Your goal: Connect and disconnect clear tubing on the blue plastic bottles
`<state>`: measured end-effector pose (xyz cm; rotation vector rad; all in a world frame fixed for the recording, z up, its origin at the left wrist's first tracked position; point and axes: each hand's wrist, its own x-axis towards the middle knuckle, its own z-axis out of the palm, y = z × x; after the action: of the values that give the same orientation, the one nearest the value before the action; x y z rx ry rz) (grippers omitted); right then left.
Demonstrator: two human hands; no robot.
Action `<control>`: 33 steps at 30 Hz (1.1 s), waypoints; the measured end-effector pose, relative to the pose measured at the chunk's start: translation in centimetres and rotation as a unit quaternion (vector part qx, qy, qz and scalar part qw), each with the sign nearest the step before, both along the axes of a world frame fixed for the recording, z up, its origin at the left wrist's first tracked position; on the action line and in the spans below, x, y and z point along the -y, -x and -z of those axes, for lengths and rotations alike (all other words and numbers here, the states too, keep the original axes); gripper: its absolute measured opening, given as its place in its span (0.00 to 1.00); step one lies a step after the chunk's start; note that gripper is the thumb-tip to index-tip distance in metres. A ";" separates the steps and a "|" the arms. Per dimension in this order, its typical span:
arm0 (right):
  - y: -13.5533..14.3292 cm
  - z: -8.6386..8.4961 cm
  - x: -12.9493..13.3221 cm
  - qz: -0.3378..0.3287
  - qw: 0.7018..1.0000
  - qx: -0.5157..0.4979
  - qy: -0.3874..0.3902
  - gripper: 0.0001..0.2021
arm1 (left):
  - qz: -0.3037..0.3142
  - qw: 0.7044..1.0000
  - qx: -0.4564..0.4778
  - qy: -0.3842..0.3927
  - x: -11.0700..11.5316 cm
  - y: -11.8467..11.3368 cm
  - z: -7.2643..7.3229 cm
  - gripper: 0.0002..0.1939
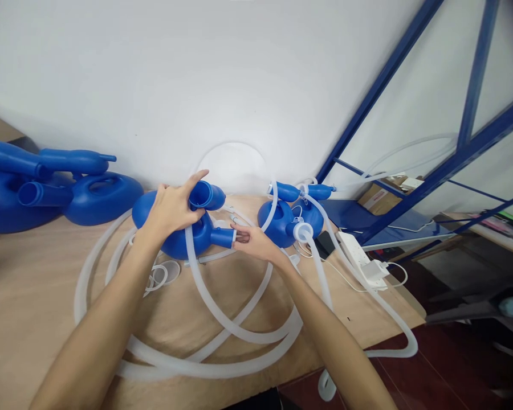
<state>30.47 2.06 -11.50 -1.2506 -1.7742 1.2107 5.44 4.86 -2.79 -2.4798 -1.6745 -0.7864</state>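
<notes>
A blue plastic bottle (179, 245) with a short spout (222, 237) lies before me on the table. On top of it is a blue tubular cup (202, 195), its round mouth facing me. My left hand (174, 208) is around the cup's left side, index finger raised and thumb under the rim; its other fingers are partly hidden. With bent fingers, my right hand (254, 242) pinches the spout's end, where a thin white rim shows. A translucent hose (209, 302) runs down from below the cup and curves across the table.
More blue bottles stand at left (105, 199) and right (277, 222), with blue tubular pieces on top. A clear cap (170, 272) lies near my left forearm. At right are a white power strip (359, 259), a dark phone-like object (327, 245) and a blue metal rack (380, 102).
</notes>
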 end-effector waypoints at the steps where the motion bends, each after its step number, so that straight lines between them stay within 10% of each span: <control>1: 0.1 -0.1 0.1 0.003 1.000 0.015 -0.009 0.37 | 0.001 1.000 0.000 0.000 0.0 0.0 0.0 0.43; 10: 1.8 -1.1 1.5 0.067 0.976 0.167 -0.121 0.37 | -0.003 1.000 0.022 0.008 -0.3 0.8 0.2 0.45; 33: 1.2 3.5 0.9 0.077 0.872 0.384 -0.293 0.40 | -0.004 1.000 0.018 -0.008 -0.7 0.9 0.6 0.43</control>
<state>29.23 1.16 -15.03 -1.5408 -2.2735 -0.0087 4.55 5.57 -3.43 -2.4603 -1.6814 -0.8448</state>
